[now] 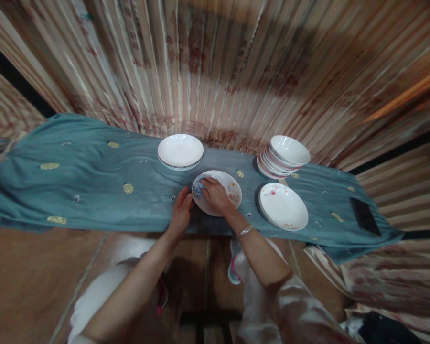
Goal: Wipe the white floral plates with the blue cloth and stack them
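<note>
1. One long table cover, teal with scattered yellow pineapple motifs and small pale marks, spreads beneath my hands and runs well out to both sides of them, creased toward its left end.
2. Beyond my grip hangs a pleated curtain, beige and brown with reddish flower patterns; on my side of the cover, below my forearms, lies a brown floor crossed by pale lines.
3. The white plate lies on the cover right under my right hand. It is round and shallow, with small orange and reddish decorations on the inside, toward the right of my fingers.
4. My right hand has its fingers closed over a bunched blue cloth, pressed to the plate's left inner side.
5. My left hand is at the plate's left edge, fingers slightly curved; I cannot tell whether they grip the rim.
6. Beyond my left hand sits a stack of plain white plates. Right of my right hand is a pile of flowered plates, with nested bowls just behind it and a flat black object farther right.
</note>
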Motion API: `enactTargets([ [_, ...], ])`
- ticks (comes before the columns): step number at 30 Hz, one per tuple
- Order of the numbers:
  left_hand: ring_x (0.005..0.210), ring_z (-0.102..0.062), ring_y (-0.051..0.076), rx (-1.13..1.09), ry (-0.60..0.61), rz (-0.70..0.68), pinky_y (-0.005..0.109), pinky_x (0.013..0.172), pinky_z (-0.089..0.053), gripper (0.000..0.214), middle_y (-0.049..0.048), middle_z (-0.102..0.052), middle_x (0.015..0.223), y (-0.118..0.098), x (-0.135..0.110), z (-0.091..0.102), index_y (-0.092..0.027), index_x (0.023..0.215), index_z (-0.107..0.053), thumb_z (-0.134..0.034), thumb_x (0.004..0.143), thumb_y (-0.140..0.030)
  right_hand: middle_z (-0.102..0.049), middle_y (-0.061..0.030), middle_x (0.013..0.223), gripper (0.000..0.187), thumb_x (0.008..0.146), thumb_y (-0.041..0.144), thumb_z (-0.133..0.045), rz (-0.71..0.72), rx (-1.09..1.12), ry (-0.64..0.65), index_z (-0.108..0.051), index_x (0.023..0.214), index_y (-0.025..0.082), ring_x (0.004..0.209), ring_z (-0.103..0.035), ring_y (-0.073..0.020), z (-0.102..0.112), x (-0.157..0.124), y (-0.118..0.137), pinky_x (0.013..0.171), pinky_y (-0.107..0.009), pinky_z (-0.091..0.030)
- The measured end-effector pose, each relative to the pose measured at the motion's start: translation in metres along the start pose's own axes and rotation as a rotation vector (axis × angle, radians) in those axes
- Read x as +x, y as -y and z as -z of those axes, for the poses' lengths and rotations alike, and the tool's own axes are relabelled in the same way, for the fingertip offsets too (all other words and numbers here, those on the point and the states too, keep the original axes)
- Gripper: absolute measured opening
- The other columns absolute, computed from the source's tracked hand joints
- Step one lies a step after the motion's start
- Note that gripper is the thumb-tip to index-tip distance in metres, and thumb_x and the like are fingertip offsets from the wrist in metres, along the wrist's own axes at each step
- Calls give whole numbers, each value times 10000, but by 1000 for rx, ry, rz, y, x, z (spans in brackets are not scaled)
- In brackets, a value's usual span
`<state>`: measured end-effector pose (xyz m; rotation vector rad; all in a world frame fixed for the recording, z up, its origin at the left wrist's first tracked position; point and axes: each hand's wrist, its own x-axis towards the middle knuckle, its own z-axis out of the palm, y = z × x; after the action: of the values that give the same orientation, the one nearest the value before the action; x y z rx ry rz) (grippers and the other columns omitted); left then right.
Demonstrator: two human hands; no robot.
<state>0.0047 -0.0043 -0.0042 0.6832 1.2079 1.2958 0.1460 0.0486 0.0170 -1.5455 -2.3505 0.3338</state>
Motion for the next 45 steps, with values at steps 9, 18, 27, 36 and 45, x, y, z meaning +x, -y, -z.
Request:
enactTargets([
  [9, 1360, -517, 278, -8, -26, 40, 421, 1068, -503, 377, 132, -527, 1494, -6, -4, -2, -175, 1268, -603, -565, 897, -232, -607, -153, 1395, 380, 973, 146, -478, -24, -41, -34, -626, 1321, 101, 1307, -540, -244, 0, 4, -15, 1175, -390, -373],
  [18, 1347, -529, 295, -4, -29, 25, 449, 1074, -501, 348, 113, -576, 1441, -4, -1, 0, -191, 1209, -638, -608, 869, -263, -585, -163, 1411, 341, 993, 151, -483, -82, -130, -41, -632, 1293, 86, 1278, -539, -260, 11, -6, -31, 1141, -374, -386],
  [27, 1332, -540, 303, -20, -26, 9, 479, 1076, -496, 336, 99, -603, 1398, -1, 2, 0, -206, 1164, -656, -645, 840, -295, -614, -150, 1349, 302, 990, 125, -447, -113, -254, 30, -654, 1210, 127, 1248, -547, -242, 16, -20, -45, 1105, -395, -423],
  [36, 1339, -531, 312, -12, -27, 2, 487, 1071, -501, 323, 105, -584, 1422, -2, 2, -1, -211, 1149, -661, -647, 838, -294, -660, -175, 1254, 269, 993, 127, -446, -164, -300, 108, -672, 1138, 123, 1174, -597, -241, 27, -35, -40, 1037, -359, -448],
  [45, 1327, -541, 279, -7, -23, 5, 430, 1065, -511, 319, 94, -598, 1401, 1, 4, 0, -197, 1177, -646, -624, 872, -284, -680, -177, 1238, 225, 985, 155, -503, -176, -332, 180, -681, 1115, 110, 1161, -627, -254, 40, -53, -26, 1019, -343, -463],
])
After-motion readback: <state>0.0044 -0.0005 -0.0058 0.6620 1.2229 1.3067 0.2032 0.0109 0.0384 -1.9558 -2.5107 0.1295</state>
